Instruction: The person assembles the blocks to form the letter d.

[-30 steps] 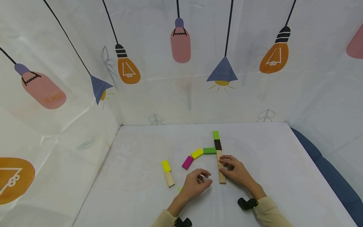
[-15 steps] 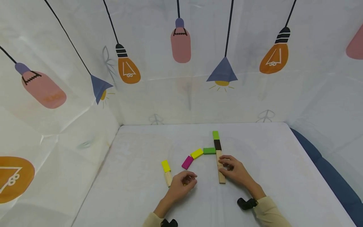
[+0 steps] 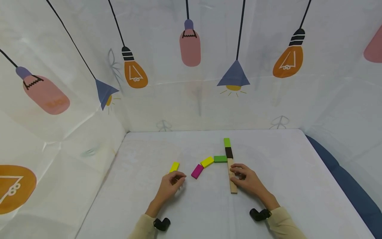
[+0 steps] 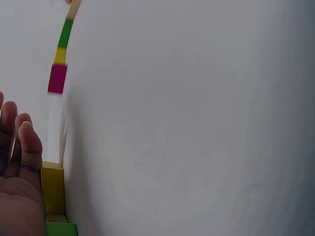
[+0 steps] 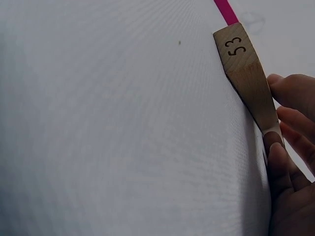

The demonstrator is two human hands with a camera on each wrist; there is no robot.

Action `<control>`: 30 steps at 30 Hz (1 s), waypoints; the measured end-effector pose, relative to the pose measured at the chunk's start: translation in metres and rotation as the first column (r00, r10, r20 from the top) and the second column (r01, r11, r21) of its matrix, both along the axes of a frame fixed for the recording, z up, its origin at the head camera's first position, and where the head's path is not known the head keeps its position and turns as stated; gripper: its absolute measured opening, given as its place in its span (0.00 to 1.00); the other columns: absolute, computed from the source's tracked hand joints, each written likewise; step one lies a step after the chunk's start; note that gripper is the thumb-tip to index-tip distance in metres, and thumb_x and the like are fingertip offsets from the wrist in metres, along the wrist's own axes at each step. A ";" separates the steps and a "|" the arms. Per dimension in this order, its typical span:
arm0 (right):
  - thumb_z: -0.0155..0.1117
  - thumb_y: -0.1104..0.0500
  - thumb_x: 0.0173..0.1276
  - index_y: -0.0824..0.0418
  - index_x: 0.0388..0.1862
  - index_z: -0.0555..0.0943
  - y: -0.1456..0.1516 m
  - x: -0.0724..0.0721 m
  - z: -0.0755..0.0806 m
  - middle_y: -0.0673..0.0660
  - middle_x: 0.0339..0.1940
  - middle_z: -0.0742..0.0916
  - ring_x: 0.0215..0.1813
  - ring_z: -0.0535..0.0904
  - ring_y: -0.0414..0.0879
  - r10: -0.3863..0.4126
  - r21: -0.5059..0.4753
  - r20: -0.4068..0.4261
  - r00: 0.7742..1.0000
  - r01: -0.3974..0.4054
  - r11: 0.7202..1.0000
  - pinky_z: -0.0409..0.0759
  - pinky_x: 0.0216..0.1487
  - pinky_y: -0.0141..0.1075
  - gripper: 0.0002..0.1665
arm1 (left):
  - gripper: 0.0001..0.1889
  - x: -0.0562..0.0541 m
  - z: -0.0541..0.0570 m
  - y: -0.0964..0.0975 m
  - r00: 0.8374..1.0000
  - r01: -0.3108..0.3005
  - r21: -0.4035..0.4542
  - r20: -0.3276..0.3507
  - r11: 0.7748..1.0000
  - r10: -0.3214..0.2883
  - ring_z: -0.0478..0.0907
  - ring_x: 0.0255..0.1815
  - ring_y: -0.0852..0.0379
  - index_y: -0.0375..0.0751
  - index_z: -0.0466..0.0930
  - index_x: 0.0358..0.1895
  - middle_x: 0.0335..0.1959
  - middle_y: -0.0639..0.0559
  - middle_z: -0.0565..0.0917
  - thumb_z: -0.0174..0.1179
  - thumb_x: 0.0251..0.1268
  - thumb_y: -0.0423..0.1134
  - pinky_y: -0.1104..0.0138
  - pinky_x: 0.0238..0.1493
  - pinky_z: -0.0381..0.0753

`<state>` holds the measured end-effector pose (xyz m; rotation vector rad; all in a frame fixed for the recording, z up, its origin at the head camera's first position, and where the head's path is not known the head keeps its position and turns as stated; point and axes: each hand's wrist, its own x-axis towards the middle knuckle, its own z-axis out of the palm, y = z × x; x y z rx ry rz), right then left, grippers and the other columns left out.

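Note:
My left hand (image 3: 168, 186) lies over the left row of blocks, covering most of it in the head view. Past its fingertips shows a yellow block (image 3: 174, 166). The left wrist view has that hand alongside the yellow block (image 4: 53, 188), a wooden block (image 4: 56, 218) and a green block (image 4: 61, 229), its fingers beside them rather than around them. My right hand (image 3: 248, 179) touches the right side of a strip of plain wooden blocks (image 3: 233, 186) with its fingertips. The near wooden block (image 5: 241, 51), marked 53, appears in the right wrist view.
Between the hands, a magenta block (image 3: 197, 171), a yellow block (image 3: 207, 162) and a green block (image 3: 220, 159) curve up to the wooden strip. A dark brown block (image 3: 228, 152) and a light green block (image 3: 227, 142) extend it on the white table (image 3: 268, 142).
My left hand has swept left and slightly away from me to the left row. The yellow block there has shifted and now leans the other way. My right hand stays put.

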<state>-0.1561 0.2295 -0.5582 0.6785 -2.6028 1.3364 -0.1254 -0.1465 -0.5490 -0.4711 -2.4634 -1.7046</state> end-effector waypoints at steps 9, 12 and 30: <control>0.78 0.64 0.60 0.67 0.52 0.87 0.000 0.000 0.001 0.62 0.57 0.86 0.44 0.83 0.42 0.000 -0.005 -0.012 1.000 0.000 1.000 0.82 0.39 0.31 0.20 | 0.06 -0.024 0.011 -0.029 0.994 -0.106 -0.131 0.005 0.986 0.107 0.79 0.37 0.62 0.47 0.87 0.43 0.36 0.56 0.85 0.71 0.65 0.37 0.71 0.38 0.81; 0.78 0.64 0.60 0.67 0.52 0.87 0.000 0.000 0.001 0.62 0.57 0.85 0.44 0.83 0.43 0.001 -0.004 -0.010 1.000 -0.001 1.000 0.82 0.39 0.31 0.21 | 0.12 -0.032 0.017 -0.036 0.996 -0.092 -0.204 -0.019 0.975 0.090 0.80 0.41 0.57 0.47 0.86 0.48 0.41 0.54 0.86 0.73 0.61 0.37 0.68 0.40 0.81; 0.78 0.64 0.61 0.67 0.53 0.87 0.001 0.001 0.001 0.62 0.57 0.85 0.44 0.83 0.43 0.014 -0.013 -0.012 1.000 -0.014 1.000 0.82 0.39 0.31 0.20 | 0.46 -0.068 0.031 -0.050 0.965 0.137 -0.506 0.262 0.852 0.000 0.73 0.61 0.52 0.52 0.66 0.76 0.70 0.50 0.73 0.79 0.51 0.41 0.49 0.65 0.76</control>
